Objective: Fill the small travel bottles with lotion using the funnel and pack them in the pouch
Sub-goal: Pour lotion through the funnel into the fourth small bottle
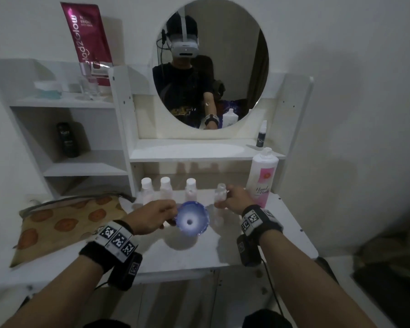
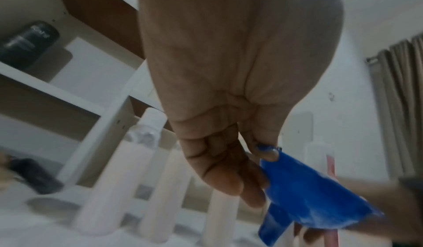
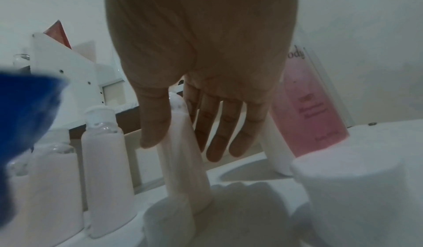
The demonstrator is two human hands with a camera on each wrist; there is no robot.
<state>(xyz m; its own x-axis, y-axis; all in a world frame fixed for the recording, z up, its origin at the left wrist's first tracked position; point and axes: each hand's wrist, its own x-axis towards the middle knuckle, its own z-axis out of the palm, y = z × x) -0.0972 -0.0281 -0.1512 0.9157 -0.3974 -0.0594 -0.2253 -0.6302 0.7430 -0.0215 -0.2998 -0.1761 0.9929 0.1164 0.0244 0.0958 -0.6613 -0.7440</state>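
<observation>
The blue funnel (image 1: pixel 191 220) is pinched by the left hand (image 1: pixel 150 218). The uncapped bottle (image 1: pixel 220 195) is gripped by the right hand (image 1: pixel 234 200).

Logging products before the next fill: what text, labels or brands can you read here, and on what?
"Glad2Glow": magenta tube on the top shelf; its smaller print is blurred.
"Hand &": large pink lotion bottle; the second line is cut off, but the right wrist view shows "ody" at its top.
Black bottle and small spray bottle: labels too blurred.
Travel bottles: no text.
</observation>
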